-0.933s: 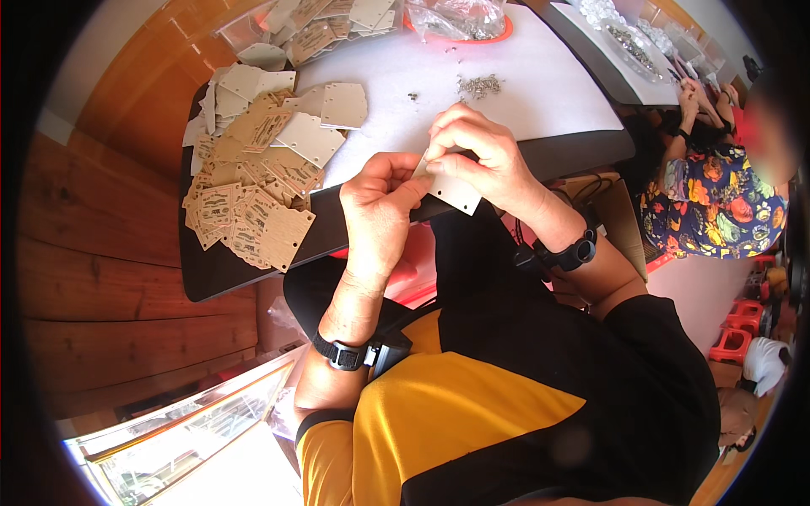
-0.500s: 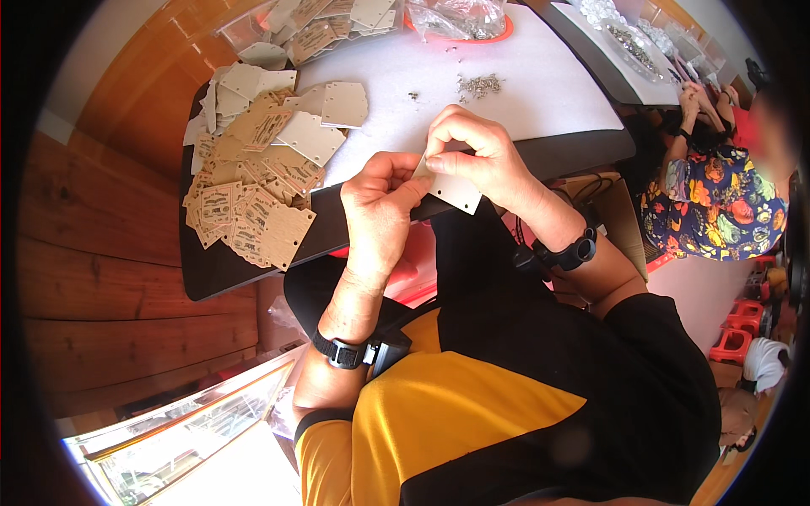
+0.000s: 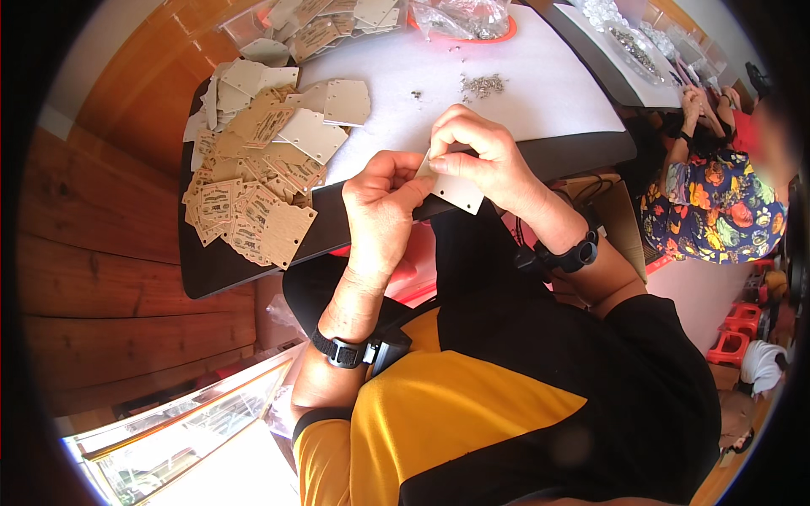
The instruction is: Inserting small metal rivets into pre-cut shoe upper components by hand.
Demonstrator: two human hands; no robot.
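Observation:
Between my two hands, over the table's near edge, is a small pale square card (image 3: 456, 194) with punched holes along its lower side. My left hand (image 3: 384, 192) pinches its left side between thumb and fingers. At the card's upper part, the thumb and bent fingers of my right hand (image 3: 474, 152) press together; whether a tiny metal piece is between them is hidden. Beyond my hands lies a small heap of metal fasteners (image 3: 483, 87) on the white table covering, with a few loose ones (image 3: 416, 94) to its left.
Left of my hands, a pile of printed brown cards (image 3: 245, 207) and blank pale cards (image 3: 314, 135) covers the dark table (image 3: 196, 261). A red tray (image 3: 506, 32) holding a plastic bag stands at the back. On the right, another person (image 3: 713, 202) works at a second table (image 3: 620, 76).
Both hands keep the same grip on the card. The view has shifted very slightly; nothing else visibly differs.

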